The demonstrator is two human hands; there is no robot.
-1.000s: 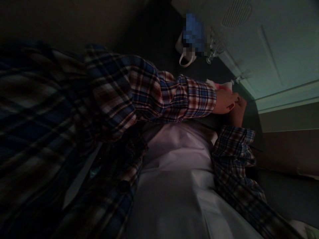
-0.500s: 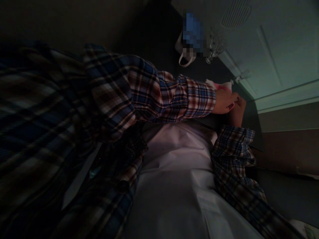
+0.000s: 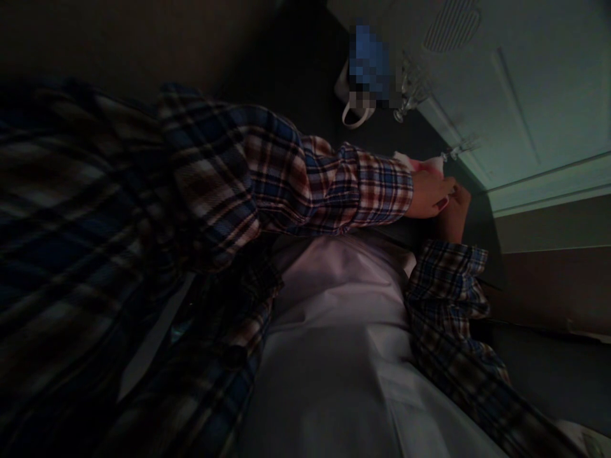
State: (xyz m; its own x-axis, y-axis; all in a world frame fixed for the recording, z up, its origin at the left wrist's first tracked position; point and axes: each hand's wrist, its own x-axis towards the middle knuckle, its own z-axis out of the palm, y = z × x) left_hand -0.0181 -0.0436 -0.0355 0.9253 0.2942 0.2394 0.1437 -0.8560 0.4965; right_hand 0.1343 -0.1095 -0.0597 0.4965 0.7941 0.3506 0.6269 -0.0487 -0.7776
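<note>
My left hand (image 3: 428, 193) reaches across from the left in a rolled plaid sleeve. Its fingers are bent and pressed together, meeting my right hand (image 3: 456, 207), which comes up from the lower right, also with closed fingers. A small dark red thing with a pale edge (image 3: 443, 204) shows at the left fingertips; darkness hides what kind it is. Just beyond the left hand lies a crumpled-looking white and pink-red piece (image 3: 429, 165), partly covered by that hand. Whether either hand touches it I cannot tell.
On the dark tabletop (image 3: 382, 137) stand a white mug (image 3: 357, 117) and a pixelated blue thing (image 3: 370, 60). Clear glassware (image 3: 413, 95) is beside them, with another clear glass piece (image 3: 461, 149) nearer my hands. A pale panelled surface (image 3: 534, 95) borders the right.
The picture is slightly darker. My hands and the things around them stay in nearly the same place.
</note>
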